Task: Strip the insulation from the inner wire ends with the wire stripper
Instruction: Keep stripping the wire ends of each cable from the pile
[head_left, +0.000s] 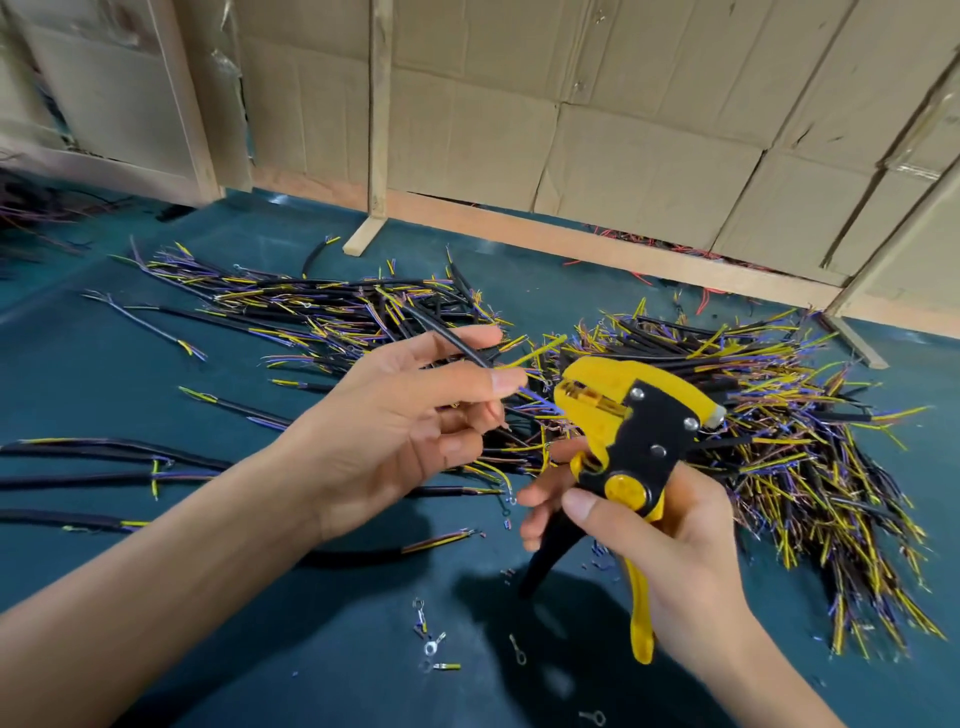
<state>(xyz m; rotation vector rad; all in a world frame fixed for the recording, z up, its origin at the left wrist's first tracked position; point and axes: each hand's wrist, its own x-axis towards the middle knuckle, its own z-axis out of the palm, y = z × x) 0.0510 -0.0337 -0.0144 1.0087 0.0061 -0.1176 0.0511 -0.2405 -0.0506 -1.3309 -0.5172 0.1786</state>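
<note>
Heaps of cut black cables (779, 415) with yellow and purple cores crowded the teal mat (104, 364). The left hand (405, 415) pinched one black cable (457, 345); the right hand (670, 551) gripped the yellow-and-black wire stripper (634, 431).

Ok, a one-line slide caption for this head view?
Left hand feeds a black cable's inner wires toward the yellow wire stripper gripped in the right hand.

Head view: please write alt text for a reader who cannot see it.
A person's left hand holds a black cable with its coloured inner wires pointing toward the jaws of a yellow and black wire stripper gripped in the right hand. Below lies a dark green table heaped with cut cables, cardboard panels behind.
</note>
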